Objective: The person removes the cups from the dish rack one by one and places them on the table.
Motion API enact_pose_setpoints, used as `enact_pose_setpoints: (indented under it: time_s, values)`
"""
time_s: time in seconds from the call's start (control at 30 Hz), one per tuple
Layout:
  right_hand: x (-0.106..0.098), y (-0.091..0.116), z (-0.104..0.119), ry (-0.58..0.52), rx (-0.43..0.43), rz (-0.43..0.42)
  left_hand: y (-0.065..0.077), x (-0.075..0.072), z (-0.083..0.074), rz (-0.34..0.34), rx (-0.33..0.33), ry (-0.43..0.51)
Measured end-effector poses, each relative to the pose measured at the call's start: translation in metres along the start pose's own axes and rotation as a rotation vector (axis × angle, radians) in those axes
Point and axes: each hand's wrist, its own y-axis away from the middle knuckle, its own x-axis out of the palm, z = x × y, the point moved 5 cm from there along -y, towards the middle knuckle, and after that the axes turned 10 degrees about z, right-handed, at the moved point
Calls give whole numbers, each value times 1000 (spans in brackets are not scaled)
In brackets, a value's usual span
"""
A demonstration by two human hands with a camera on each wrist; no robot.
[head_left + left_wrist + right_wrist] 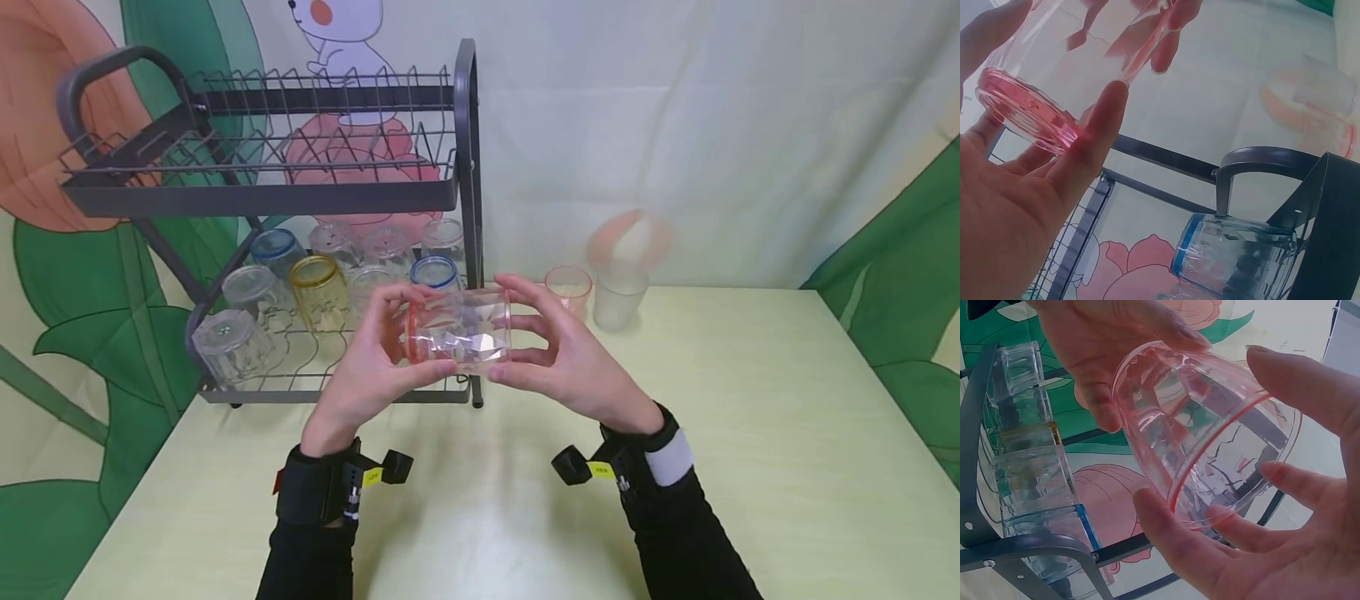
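A clear pink-tinted drinking glass (467, 331) lies sideways in the air between both hands, in front of the dish rack. My left hand (371, 358) grips its thick pink base (1025, 109), thumb below and fingers around the far side. At the mouth end, my right hand (570, 362) holds the glass, thumb underneath and fingers spread along the top and back. In the right wrist view the open rim (1210, 456) faces the right palm, and fingertips touch the rim and wall. Facets show through the clear side.
A dark two-tier dish rack (262, 200) stands at the back left. Upside-down glasses fill much of its lower tier, among them a yellow one (318, 296) and a blue-based one (435, 272). Right of it stand a pink-rimmed glass (570, 287) and a frosted cup (620, 296).
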Motion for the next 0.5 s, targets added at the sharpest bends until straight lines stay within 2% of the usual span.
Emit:
enact_pose_setpoints:
  time_s: [0.17, 0.27, 0.4, 0.5]
  values:
    - [0, 0, 1, 30, 12, 2, 1, 0, 0, 21, -11, -19]
    - [1, -1, 1, 51, 21, 5, 3, -1, -1, 30, -44, -32]
    - [0, -1, 1, 89, 33, 3, 4, -2, -2, 43, -92, -101]
    - [0, 0, 1, 113, 37, 3, 5, -4, -2, 57, -104, -158]
